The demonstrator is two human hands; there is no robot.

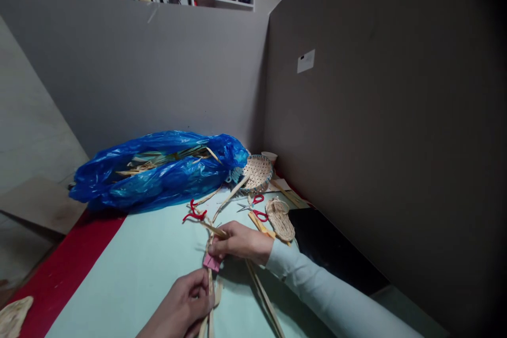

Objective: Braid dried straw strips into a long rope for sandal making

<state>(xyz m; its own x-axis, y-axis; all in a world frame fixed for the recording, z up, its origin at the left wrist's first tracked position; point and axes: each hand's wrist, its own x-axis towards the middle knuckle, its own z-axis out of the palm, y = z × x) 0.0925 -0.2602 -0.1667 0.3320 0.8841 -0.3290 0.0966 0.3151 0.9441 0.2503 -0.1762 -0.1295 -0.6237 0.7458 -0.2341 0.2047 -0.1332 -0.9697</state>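
Note:
My left hand is closed on pale straw strips hanging toward the table's near edge. Just above it, a small pink clip-like piece sits across the strips. My right hand pinches the straw work right above the pink piece, its fingertips partly hiding what they grip. A longer straw strip runs from beneath that hand to the bottom of the view. Beyond the hands lie a red fuzzy-looking cord, red-handled scissors and a flat, sole-shaped woven piece.
A blue plastic bag stuffed with straw lies at the back left. Behind the scissors stands a woven basket. A black flat panel is at the right, beside a dark partition. Red cloth borders the pale green tabletop.

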